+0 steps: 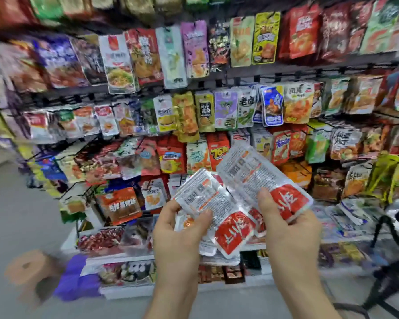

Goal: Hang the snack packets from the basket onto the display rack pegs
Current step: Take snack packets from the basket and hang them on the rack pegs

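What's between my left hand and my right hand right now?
In the head view, the red-and-white snack packets fill that gap: the left hand grips several, the right hand pinches another.

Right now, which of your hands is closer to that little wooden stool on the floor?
Left. The left hand, gripping red-and-white packets, is to the right of the stool; the right hand, holding another packet, is farther right, beyond the left hand.
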Demonstrator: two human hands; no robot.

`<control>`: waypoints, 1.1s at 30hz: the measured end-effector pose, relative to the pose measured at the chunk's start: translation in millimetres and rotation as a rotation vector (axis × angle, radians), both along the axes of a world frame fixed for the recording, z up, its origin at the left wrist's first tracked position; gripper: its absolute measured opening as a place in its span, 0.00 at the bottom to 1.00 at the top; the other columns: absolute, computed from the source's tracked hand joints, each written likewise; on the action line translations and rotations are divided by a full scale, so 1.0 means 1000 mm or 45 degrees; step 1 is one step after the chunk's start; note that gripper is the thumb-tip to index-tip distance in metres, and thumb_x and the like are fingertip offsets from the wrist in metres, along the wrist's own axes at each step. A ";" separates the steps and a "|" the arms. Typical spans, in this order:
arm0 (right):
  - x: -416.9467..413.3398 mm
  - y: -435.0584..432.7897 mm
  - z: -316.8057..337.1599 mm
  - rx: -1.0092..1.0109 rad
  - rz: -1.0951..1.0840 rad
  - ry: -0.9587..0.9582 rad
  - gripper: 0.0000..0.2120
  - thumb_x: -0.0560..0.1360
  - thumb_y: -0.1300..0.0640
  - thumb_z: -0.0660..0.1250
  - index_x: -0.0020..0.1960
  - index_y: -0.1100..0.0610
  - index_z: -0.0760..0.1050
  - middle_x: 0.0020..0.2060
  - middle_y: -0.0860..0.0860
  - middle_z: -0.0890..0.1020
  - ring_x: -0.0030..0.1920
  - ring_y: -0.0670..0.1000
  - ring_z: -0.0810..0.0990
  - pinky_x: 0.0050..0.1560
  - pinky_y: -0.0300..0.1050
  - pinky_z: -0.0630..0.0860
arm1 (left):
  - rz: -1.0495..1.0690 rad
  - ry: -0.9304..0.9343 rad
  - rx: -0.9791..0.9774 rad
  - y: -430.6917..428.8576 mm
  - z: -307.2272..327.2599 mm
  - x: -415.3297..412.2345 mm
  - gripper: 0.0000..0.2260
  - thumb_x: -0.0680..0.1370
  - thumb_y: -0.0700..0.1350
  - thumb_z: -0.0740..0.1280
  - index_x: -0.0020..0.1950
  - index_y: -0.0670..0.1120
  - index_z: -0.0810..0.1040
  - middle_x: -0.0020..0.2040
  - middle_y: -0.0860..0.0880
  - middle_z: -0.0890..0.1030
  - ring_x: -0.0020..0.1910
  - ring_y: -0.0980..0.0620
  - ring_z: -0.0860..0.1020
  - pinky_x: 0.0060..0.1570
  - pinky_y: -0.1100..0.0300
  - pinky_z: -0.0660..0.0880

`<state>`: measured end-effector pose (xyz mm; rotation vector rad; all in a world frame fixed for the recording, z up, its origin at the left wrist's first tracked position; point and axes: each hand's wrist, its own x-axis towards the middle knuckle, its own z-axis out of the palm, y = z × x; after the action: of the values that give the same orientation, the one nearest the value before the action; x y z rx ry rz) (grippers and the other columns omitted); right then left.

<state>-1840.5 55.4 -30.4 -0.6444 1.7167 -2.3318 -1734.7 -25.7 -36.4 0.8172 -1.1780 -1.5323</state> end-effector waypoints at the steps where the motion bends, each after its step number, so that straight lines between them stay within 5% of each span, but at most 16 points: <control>1: 0.010 -0.010 0.002 -0.001 -0.006 -0.006 0.23 0.66 0.43 0.70 0.38 0.65 0.73 0.27 0.50 0.77 0.28 0.46 0.73 0.29 0.41 0.71 | 0.036 0.016 0.016 -0.010 0.002 0.019 0.13 0.66 0.39 0.77 0.45 0.54 0.82 0.51 0.47 0.84 0.45 0.48 0.83 0.45 0.48 0.79; 5: 0.052 -0.049 0.015 -0.115 0.054 -0.007 0.13 0.71 0.51 0.71 0.54 0.49 0.75 0.40 0.44 0.83 0.36 0.43 0.81 0.36 0.42 0.78 | 0.124 0.101 0.043 -0.054 0.012 0.095 0.12 0.61 0.43 0.75 0.42 0.55 0.83 0.49 0.47 0.84 0.43 0.47 0.82 0.49 0.40 0.78; 8: 0.081 -0.073 0.020 -0.127 0.096 0.064 0.28 0.75 0.63 0.69 0.70 0.44 0.66 0.52 0.46 0.79 0.42 0.42 0.82 0.33 0.36 0.78 | 0.094 0.200 0.052 -0.084 0.018 0.149 0.16 0.61 0.41 0.74 0.47 0.51 0.81 0.52 0.45 0.84 0.44 0.45 0.82 0.52 0.37 0.75; 11: 0.117 -0.103 0.018 -0.067 0.300 -0.077 0.25 0.75 0.64 0.69 0.63 0.40 0.72 0.54 0.53 0.82 0.45 0.51 0.83 0.37 0.44 0.78 | 0.029 0.219 0.017 -0.105 0.022 0.180 0.21 0.61 0.37 0.78 0.51 0.50 0.79 0.53 0.43 0.83 0.48 0.41 0.81 0.56 0.33 0.73; 16: 0.189 -0.157 0.025 -0.097 0.791 -0.593 0.11 0.80 0.60 0.61 0.59 0.51 0.78 0.50 0.56 0.85 0.47 0.57 0.83 0.42 0.50 0.76 | 0.076 0.189 -0.053 -0.145 0.023 0.202 0.32 0.64 0.42 0.76 0.66 0.53 0.73 0.62 0.46 0.79 0.56 0.44 0.81 0.53 0.40 0.79; 21: 0.205 -0.200 0.032 0.035 0.941 -0.539 0.13 0.78 0.67 0.56 0.51 0.53 0.75 0.38 0.57 0.82 0.32 0.53 0.78 0.34 0.51 0.72 | 0.097 0.189 -0.054 -0.190 0.024 0.220 0.30 0.65 0.42 0.75 0.66 0.50 0.73 0.57 0.49 0.82 0.53 0.46 0.83 0.46 0.48 0.81; 24: 0.208 -0.227 0.037 0.038 1.074 -0.514 0.23 0.75 0.73 0.53 0.53 0.48 0.76 0.43 0.57 0.85 0.34 0.55 0.80 0.32 0.50 0.74 | 0.062 0.157 -0.066 -0.223 0.027 0.226 0.28 0.64 0.41 0.76 0.62 0.53 0.74 0.57 0.48 0.82 0.50 0.47 0.84 0.39 0.53 0.81; 27: 0.208 -0.260 0.043 -0.089 1.289 -0.602 0.25 0.76 0.68 0.51 0.59 0.45 0.77 0.52 0.57 0.85 0.41 0.56 0.83 0.38 0.50 0.79 | 0.062 0.104 -0.213 -0.258 0.032 0.228 0.35 0.62 0.42 0.81 0.65 0.58 0.73 0.65 0.48 0.77 0.56 0.47 0.81 0.41 0.54 0.80; 30: 0.207 -0.309 0.057 -0.057 1.464 -0.656 0.20 0.80 0.50 0.57 0.66 0.55 0.76 0.60 0.59 0.81 0.58 0.59 0.81 0.52 0.49 0.78 | 0.090 -0.020 -0.364 -0.297 0.036 0.226 0.33 0.61 0.50 0.79 0.63 0.63 0.75 0.66 0.53 0.77 0.60 0.49 0.79 0.45 0.52 0.81; 33: 0.205 -0.363 0.055 0.163 1.035 -0.394 0.24 0.76 0.46 0.67 0.71 0.47 0.70 0.67 0.50 0.76 0.66 0.53 0.75 0.58 0.43 0.75 | 0.111 -0.167 -0.459 -0.334 0.041 0.216 0.28 0.63 0.51 0.76 0.62 0.63 0.76 0.62 0.59 0.78 0.59 0.60 0.78 0.47 0.63 0.79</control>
<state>-1635.6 -308.0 24.8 -0.7296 1.1481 -1.6314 -1518.7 -359.5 4.1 0.7219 -1.4434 -1.1630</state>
